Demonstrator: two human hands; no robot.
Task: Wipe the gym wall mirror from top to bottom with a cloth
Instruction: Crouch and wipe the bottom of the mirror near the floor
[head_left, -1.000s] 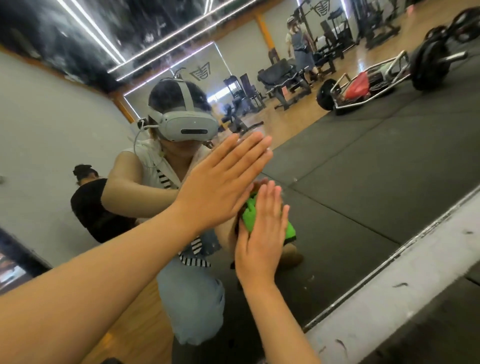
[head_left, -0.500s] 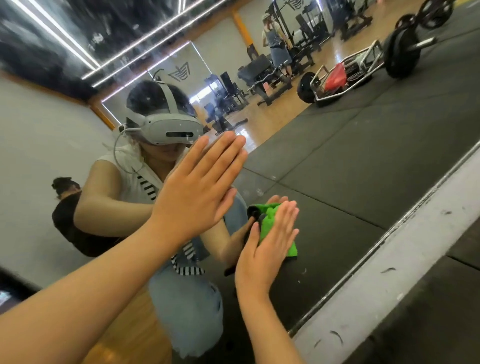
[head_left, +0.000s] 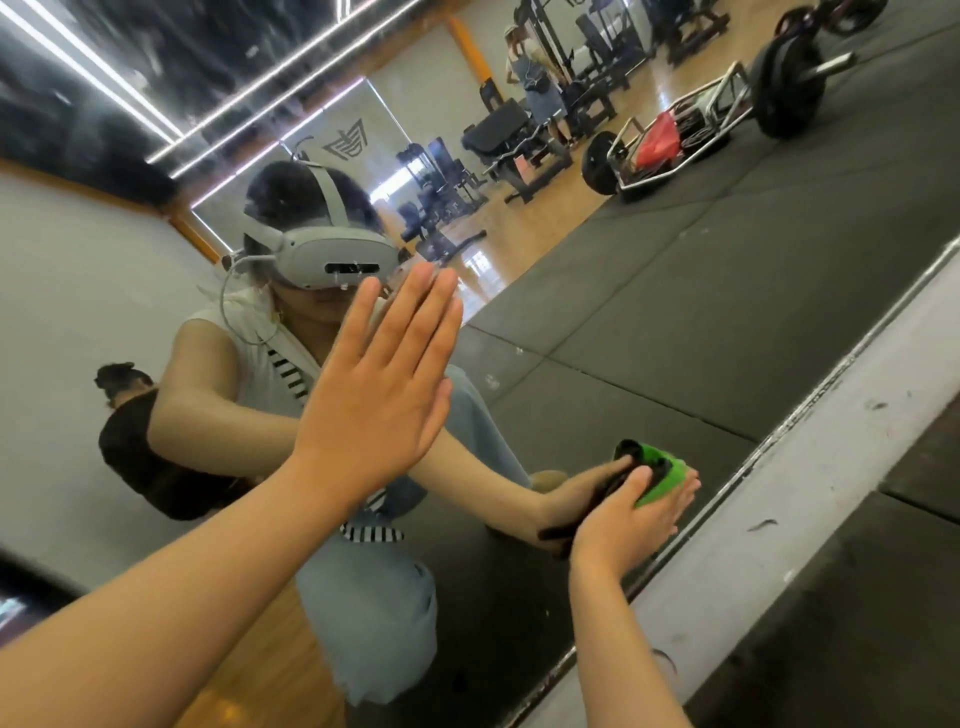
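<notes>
Head view. Left hand (head_left: 379, 400) is flat on the mirror (head_left: 675, 322), palm to glass, fingers straight and close together, holding nothing. Right hand (head_left: 636, 519) is lower and to the right of the left, well apart from it, close to the mirror's bottom edge. It presses the green cloth (head_left: 665, 475) against the glass, fingers laid straight over it, not curled. Cloth is bunched and shows past the thumb and fingertips on the upper side. Most of it is hidden under the palm, so the thumb's hold is unclear, possibly just resting. Grey ledge (head_left: 831, 467) runs just below the right hand along the mirror's edge, with dark floor mat (head_left: 857, 649) beyond it. Glass far above the right hand reflects a barbell (head_left: 784, 88). Behind the left hand is the reflection of the person wearing a headset (head_left: 332, 254).
</notes>
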